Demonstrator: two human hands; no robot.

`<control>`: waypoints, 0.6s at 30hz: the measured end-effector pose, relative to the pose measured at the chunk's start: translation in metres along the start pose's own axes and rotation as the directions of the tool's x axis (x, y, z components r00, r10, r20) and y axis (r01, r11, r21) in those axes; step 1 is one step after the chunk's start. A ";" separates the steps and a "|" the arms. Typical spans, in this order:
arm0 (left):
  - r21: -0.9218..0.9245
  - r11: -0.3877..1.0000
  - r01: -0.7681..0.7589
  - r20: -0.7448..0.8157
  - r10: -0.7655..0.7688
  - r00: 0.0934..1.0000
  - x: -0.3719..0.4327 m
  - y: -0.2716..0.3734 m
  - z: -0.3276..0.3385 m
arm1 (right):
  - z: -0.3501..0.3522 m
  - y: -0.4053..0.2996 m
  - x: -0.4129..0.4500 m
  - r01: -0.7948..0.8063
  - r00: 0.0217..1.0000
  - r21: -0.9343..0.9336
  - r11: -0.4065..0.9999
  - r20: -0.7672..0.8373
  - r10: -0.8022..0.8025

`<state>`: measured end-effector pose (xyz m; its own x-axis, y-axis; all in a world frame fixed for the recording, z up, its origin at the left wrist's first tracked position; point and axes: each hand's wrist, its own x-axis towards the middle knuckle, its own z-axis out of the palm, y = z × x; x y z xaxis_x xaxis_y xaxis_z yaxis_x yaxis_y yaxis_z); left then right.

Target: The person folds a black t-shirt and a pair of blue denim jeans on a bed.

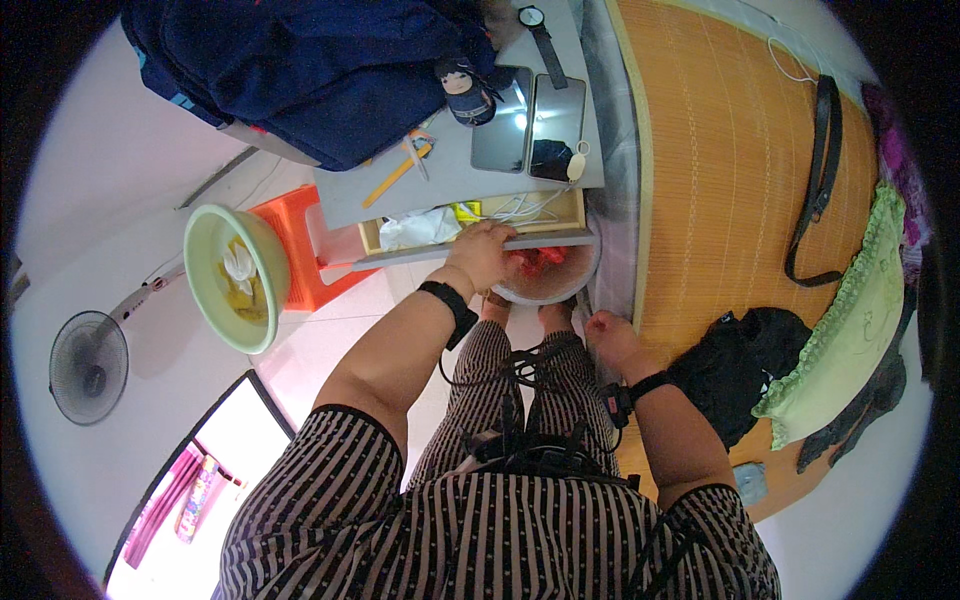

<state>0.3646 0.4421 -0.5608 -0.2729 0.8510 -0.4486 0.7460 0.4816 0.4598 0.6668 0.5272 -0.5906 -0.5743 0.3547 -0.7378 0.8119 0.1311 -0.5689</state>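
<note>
My left hand [484,259] lies over the front edge of a partly pulled-out drawer [480,248], its fingers on the top of the front panel. In the drawer are a white crumpled plastic packet [418,229], a small yellow packet [467,211] and white cables [525,210]. Below the drawer front shows part of a round container [551,281] with red things in it. My right hand [613,341] is curled at the edge of the bed, apart from the drawer; its palm side is hidden, so I cannot tell if it grips the edge.
On the grey desk [442,180] lie two dark phones [556,120], a wristwatch [544,45], a doll figure [466,94], a yellow utility knife [396,176] and dark blue fabric. Left stand a green basin [193,277] and an orange stool [289,225]. Right, the bed mat [712,187] holds a black strap.
</note>
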 end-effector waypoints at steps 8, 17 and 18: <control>-0.052 0.995 0.087 -0.215 -0.096 0.972 -0.012 -0.014 0.010 | -0.002 -0.006 -0.003 0.016 1.000 -0.011 1.000 -0.019 -0.017; -0.080 0.906 0.416 -0.094 -0.422 0.902 0.027 -0.059 0.002 | -0.036 -0.089 0.029 0.260 0.958 0.025 0.965 -0.131 -0.255; 0.018 0.920 0.391 -0.043 -0.390 0.920 0.031 -0.060 0.004 | -0.035 -0.091 0.036 0.285 0.951 -0.028 0.958 -0.115 -0.287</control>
<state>0.3138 0.4392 -0.6057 -0.5682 0.6035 -0.5594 0.5904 0.7725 0.2337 0.5759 0.5604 -0.5525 -0.7670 0.4059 -0.4970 0.6168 0.2526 -0.7455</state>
